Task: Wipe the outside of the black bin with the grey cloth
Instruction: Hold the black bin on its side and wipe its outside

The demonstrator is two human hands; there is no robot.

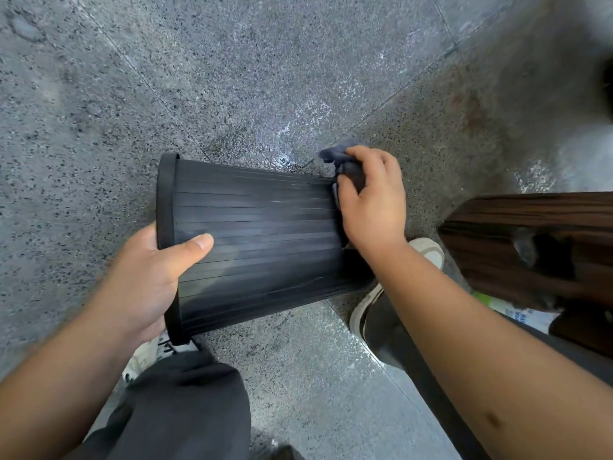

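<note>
So the black bin [258, 240] is tipped on its side and held up off the speckled floor [232, 78], rim pointing to 9 o'clock, base end over at 3 o'clock. The left hand [149, 277] grips the rim at about 8 o'clock of the bin, thumb laid across the ribbed wall and the fingers curled round the edge, out of sight. The right hand [371, 200] has the grey cloth [341, 161] bunched up in curled fingers and pressed to the bin's base end, up near the 2 o'clock corner.

Progress-wise I'd call it somewhere in the middle. The ribbed side facing the camera looks fairly even, with a dull hazy patch near the thumb and a few pale scuffs further along, and the view is a bit smeary so I honestly can't tell if that's damp, dust or just glare. The cloth is working the base end right now. The underside and far side aren't visible, so I'd guess they still need a turn of the bin and a pass, plus the rim band under the left hand
</note>
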